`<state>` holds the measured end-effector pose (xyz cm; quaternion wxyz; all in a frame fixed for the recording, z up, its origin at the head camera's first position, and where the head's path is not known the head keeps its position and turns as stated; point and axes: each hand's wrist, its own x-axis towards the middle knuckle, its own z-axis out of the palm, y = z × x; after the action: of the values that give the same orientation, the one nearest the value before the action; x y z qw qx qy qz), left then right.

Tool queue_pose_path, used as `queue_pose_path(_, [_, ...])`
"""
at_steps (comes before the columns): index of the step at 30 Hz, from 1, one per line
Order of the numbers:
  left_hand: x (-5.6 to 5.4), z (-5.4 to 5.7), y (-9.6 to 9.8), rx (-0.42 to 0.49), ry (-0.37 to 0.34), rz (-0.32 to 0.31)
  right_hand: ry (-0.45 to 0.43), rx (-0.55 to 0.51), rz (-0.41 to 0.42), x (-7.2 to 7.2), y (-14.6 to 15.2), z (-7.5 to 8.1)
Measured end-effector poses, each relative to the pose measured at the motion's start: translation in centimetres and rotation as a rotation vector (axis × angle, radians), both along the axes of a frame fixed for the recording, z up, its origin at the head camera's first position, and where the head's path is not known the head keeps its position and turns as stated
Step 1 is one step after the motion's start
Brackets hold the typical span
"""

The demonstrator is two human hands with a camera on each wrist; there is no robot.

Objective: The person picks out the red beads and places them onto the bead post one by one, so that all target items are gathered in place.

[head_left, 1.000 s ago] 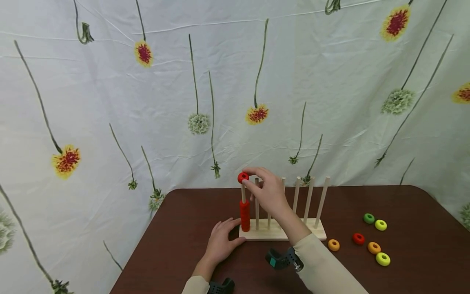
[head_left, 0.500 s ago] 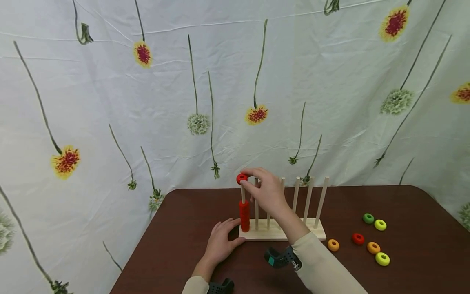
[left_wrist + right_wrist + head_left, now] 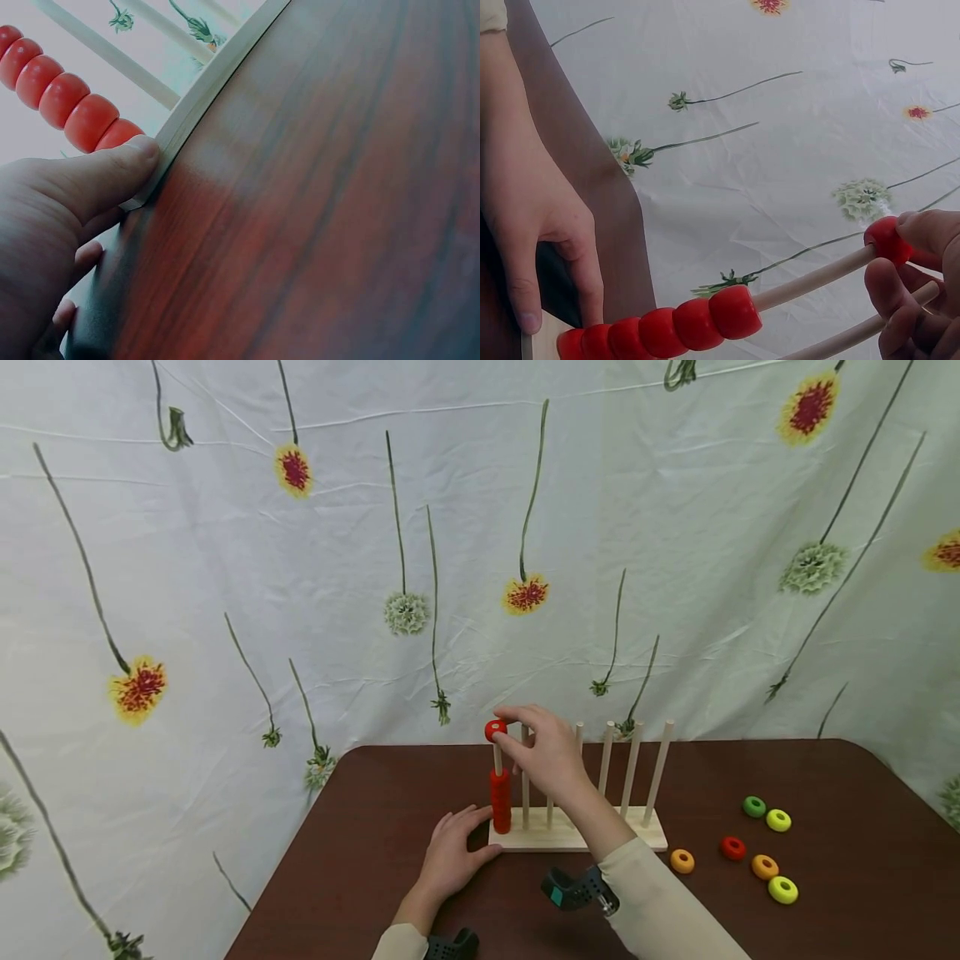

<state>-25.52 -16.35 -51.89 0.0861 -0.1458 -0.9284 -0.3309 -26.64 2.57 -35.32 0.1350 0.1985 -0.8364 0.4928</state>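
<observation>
A wooden rack of upright pegs, its pale base lying on the table, stands before me. Several red beads are stacked on its leftmost peg. My right hand pinches another red bead between thumb and fingers at the top of that peg, with a gap of bare peg above the stack. At the base's left end, my left hand grips the wood, thumb along the front edge and fingers round the side. The left wrist view shows the thumb beside the lowest beads.
To the right of the rack lie loose beads: a green one, a red one, two yellow, including one nearer me, and two orange, one close to the base. The other pegs carry no beads. A flowered cloth hangs behind the table.
The pinched red bead has come down slightly onto the peg tip, which now shows in its hole. My left hand has stayed on the base.
</observation>
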Motion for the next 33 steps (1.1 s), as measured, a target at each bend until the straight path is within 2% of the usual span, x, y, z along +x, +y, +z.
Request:
queue_pose_path(8, [0.06,-0.10,-0.09,-0.009,0.001,0.005,-0.010,-0.025,0.002,0.03,-0.12,-0.06])
queue_pose_path(24, [0.06,-0.17,-0.24,-0.005,-0.007,-0.001,-0.003,0.065,-0.058,-0.06,-0.55,-0.13])
queue_pose_path(33, [-0.01,-0.06,-0.14,-0.002,-0.002,-0.006,0.016,0.050,-0.053,0.14,-0.37,-0.19])
